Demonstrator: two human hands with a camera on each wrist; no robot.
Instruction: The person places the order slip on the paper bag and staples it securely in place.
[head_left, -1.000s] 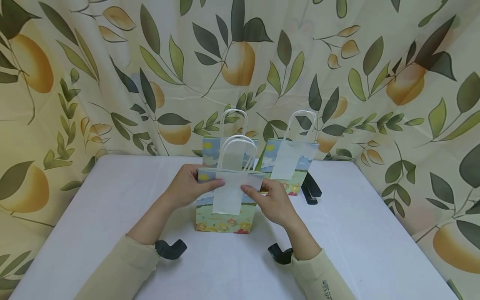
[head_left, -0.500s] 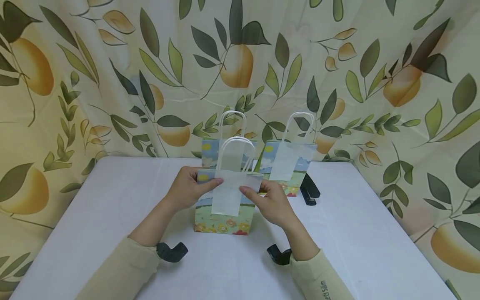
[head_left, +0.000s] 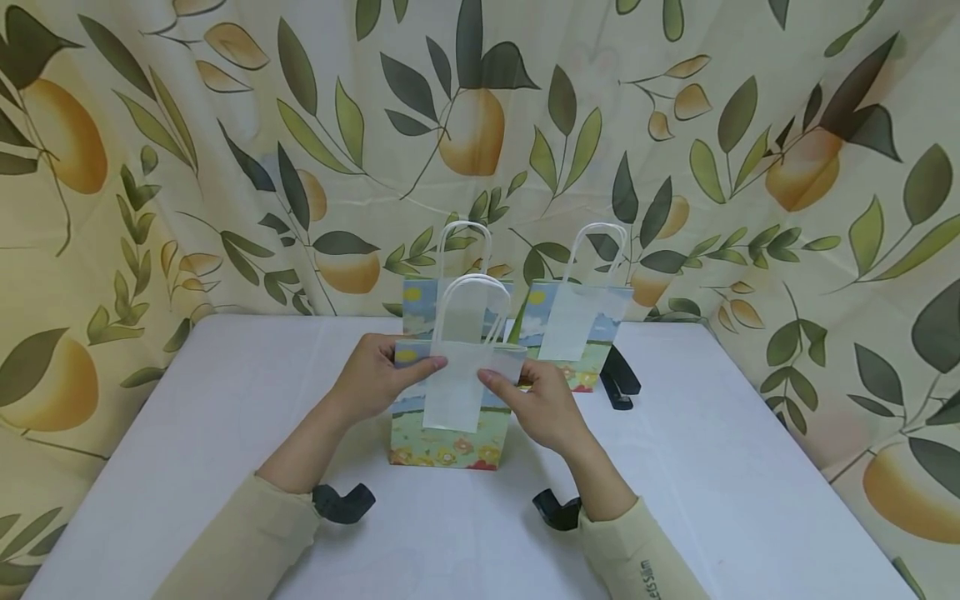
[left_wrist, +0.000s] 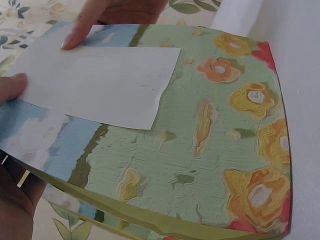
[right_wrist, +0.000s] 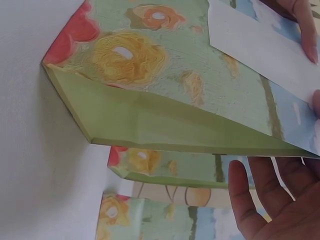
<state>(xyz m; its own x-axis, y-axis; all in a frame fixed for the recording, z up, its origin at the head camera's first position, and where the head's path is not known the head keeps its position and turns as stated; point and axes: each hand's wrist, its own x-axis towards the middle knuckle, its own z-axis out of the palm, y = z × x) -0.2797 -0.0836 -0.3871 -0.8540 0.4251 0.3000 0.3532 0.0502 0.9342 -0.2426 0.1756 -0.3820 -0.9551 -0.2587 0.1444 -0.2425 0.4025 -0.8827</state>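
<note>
A small paper gift bag (head_left: 450, 446) with a blue-sky and flower print stands upright on the white table, its white handles (head_left: 442, 308) raised. A blank white paper slip (head_left: 452, 400) lies flat over its front, from the top edge downward. My left hand (head_left: 372, 379) grips the bag's upper left edge, thumb in front on the slip's side and fingers behind. On the opposite edge, my right hand (head_left: 546, 400) pinches likewise, its thumb on the slip's right side. The right wrist view shows the bag's green side panel (right_wrist: 150, 117) folded inward and the right fingers behind the bag.
Two matching bags stand behind: one bag (head_left: 420, 300) partly hidden by the front bag, another bag (head_left: 600, 325) to the right with a white slip on it. A black stapler (head_left: 619, 379) lies beside the right one. A leaf-and-fruit patterned curtain (head_left: 480, 125) hangs behind the table (head_left: 247, 375).
The head view has shifted very slightly. Both hands keep the same hold on the bag and slip, and nothing else has visibly moved.
</note>
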